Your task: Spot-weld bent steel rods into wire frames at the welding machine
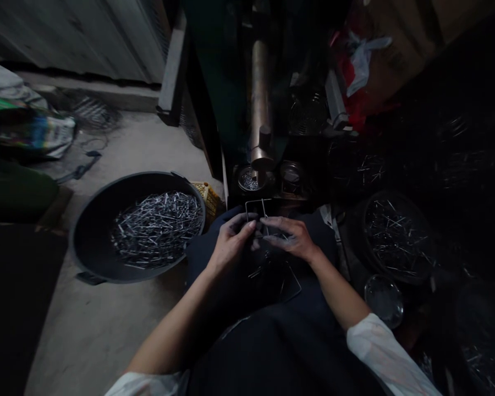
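My left hand [234, 237] and my right hand [287, 234] meet above my lap, in front of the machine. Between them stands a thin bent wire frame [254, 202], its top corners showing above the fingers. The left thumb and fingers pinch its left side. The right fingers are closed on its right side, where more wire shows between them. Below the hands, another bent wire piece [300, 286] and some short wire pieces [254, 273] lie on the dark cloth over my lap.
A black basin [82, 220] of metal pins stands left, beside a yellow crate [208, 195]. Ahead, a machine's metal cylinder [260, 99] points down at a small dish of bits [249, 180]. At right are a dark tub of wire pieces [396, 236] and a round clear container [383, 301].
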Tool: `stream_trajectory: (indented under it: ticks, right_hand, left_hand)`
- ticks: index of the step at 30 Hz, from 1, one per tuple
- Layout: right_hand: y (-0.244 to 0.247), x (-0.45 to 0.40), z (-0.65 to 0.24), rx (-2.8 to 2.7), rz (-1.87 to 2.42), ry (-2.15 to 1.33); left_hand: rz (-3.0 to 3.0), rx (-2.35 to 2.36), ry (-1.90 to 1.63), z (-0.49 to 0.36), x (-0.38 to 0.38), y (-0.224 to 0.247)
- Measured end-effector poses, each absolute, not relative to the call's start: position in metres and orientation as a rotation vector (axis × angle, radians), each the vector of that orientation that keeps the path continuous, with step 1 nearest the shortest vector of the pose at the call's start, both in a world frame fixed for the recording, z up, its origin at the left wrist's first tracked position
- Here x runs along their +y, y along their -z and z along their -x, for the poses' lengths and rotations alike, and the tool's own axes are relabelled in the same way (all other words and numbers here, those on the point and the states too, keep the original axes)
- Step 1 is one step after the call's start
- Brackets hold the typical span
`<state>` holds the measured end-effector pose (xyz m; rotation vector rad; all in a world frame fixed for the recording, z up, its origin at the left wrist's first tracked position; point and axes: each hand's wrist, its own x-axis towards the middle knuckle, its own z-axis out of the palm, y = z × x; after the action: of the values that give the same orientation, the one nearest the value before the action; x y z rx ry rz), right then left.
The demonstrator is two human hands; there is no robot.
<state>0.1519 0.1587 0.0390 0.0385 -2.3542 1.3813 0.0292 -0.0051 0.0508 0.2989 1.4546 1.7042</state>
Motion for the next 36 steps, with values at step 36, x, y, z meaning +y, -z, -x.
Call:
stream_trajectory:
  ticks: [36]
  right_hand:
    - [-0.055,0.175,-0.129,-2.362,-0.069,-1.355]
  left_hand:
    - [-0.350,1.429,-1.800,-0.014,0.009,-0.063]
